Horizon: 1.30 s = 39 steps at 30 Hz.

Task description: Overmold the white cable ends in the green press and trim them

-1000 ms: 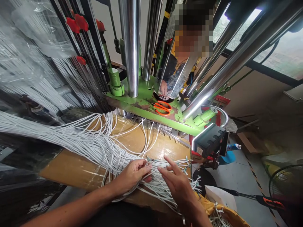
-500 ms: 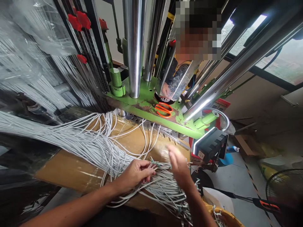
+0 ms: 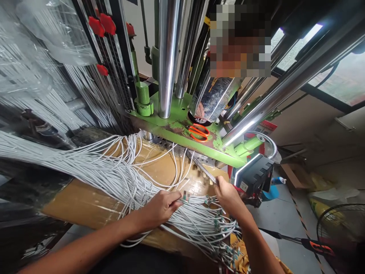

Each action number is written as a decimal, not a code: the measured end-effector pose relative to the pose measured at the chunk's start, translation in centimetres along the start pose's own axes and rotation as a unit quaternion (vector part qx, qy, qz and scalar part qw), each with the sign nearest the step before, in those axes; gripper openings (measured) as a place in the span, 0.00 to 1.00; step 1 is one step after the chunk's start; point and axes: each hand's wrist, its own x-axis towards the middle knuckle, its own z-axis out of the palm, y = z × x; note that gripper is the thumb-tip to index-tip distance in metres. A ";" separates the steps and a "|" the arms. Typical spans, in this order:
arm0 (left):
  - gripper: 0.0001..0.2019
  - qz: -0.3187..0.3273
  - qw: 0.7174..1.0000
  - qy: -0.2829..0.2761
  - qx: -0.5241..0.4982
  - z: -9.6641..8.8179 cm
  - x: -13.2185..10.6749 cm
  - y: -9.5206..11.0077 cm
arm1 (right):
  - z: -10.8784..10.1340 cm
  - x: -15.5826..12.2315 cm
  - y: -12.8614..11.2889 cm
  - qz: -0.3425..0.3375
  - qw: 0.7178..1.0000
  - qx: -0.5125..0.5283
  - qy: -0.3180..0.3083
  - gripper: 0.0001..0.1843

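Right hand: moved from over the cable ends to the far side of the bundle; the right hand [image 3: 228,196] now grasps the near end of a metal bar [image 3: 203,169], which has swung away from its earlier slant.
Left hand: the left hand [image 3: 164,205] pinches a small green connector [image 3: 186,196] between thumb and fingers, just above the bundle.
Cables: white cables [image 3: 119,179] sweep in from the left across the table, their green-tipped ends fanned out at the near right.
Worktop: brown cardboard [image 3: 82,201], shiny with clear tape, shows bare at the near left.
Press: green steel plate [image 3: 159,123] on the far side, paint worn through in brown patches, with chrome columns [image 3: 168,57] rising from it.
Scissors: orange-handled scissors [image 3: 199,132] lie on that plate.
Lamp: black work lamp [image 3: 253,175] at the right, its edge glowing white.
Room: from where I stand, plastic sheeting [image 3: 62,34] hangs at the far left, a window [image 3: 330,83] brightens the far right, and a fan [image 3: 342,228] stands at the near right, blurred.
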 end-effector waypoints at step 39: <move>0.13 -0.021 0.999 -0.015 0.026 1.6 0.7 -0.7 | 8.3 -7.0 -4.0 0.115 0.948 0.295 -0.024 0.36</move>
